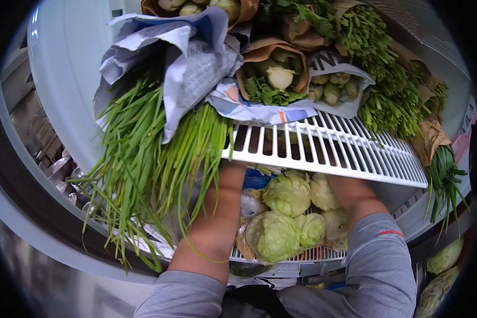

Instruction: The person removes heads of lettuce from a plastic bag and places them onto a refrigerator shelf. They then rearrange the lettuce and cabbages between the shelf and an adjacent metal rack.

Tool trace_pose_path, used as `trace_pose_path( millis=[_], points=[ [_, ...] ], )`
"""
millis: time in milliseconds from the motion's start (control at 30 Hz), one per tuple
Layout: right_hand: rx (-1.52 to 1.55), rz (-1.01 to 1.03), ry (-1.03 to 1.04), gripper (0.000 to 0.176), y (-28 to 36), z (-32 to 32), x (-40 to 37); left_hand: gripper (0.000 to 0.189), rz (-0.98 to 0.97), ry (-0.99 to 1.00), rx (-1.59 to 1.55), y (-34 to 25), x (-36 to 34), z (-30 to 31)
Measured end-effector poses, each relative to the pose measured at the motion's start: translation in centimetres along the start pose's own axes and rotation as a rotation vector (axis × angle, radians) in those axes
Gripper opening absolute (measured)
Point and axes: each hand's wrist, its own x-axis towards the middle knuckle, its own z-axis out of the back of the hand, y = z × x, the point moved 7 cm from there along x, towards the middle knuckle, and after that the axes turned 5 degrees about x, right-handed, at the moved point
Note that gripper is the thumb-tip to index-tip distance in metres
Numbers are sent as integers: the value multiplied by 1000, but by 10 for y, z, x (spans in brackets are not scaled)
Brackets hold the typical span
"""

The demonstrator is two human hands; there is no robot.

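Both my forearms reach in beneath a white slatted shelf (pixel 323 153) of a refrigerator. My left forearm (pixel 212 222) passes beside long green garlic chives (pixel 143 127) that hang over the shelf edge. To the right, my right forearm (pixel 355 196) goes in past the cabbages. The shelf and greens cover both hands, so their fingers and anything in them are hidden. Between the arms, on the lower rack (pixel 318 254), lie several pale green cabbages (pixel 273 236). A clear plastic bag (pixel 252 204) and something blue (pixel 255 179) sit near my left forearm.
Newspaper (pixel 196 69) wraps the chives. The upper shelf also carries a brown paper bundle (pixel 278 77), a white-wrapped bundle of pale vegetables (pixel 334 87) and leafy stalks (pixel 376 69). More green leaves (pixel 445 169) droop at the right. Metal bowls (pixel 63 169) stand outside, left.
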Motion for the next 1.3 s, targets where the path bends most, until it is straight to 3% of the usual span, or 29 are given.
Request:
trace_pose_path(
  millis=[400,567,633,700,733,767,1167,1233,1300],
  points=[
    [10,-5,8,50,17,-8,7,44,0,0,65,4,-4,-6],
    [13,-10,6,51,13,2,12,45,-54,-14,228,3,-2,-11],
    [10,-19,5,52,14,2,11,45,-102,-69,296,-1,-1,-11],
    [9,-23,6,52,14,0,9,24,-198,-292,249,-11,-2,-6],
    [7,-24,4,52,15,0,10,41,-66,-98,172,-4,4,-17],
    [7,-23,3,53,16,-1,12,48,14,-85,4,1,4,-16],
    [13,-12,-79,56,15,10,15,57,178,33,-226,-18,7,-24],
    [17,6,-122,56,14,27,13,61,225,214,-122,-19,17,-44],
    [20,32,-180,57,14,49,12,59,207,198,-189,-22,23,-40]
  ],
)
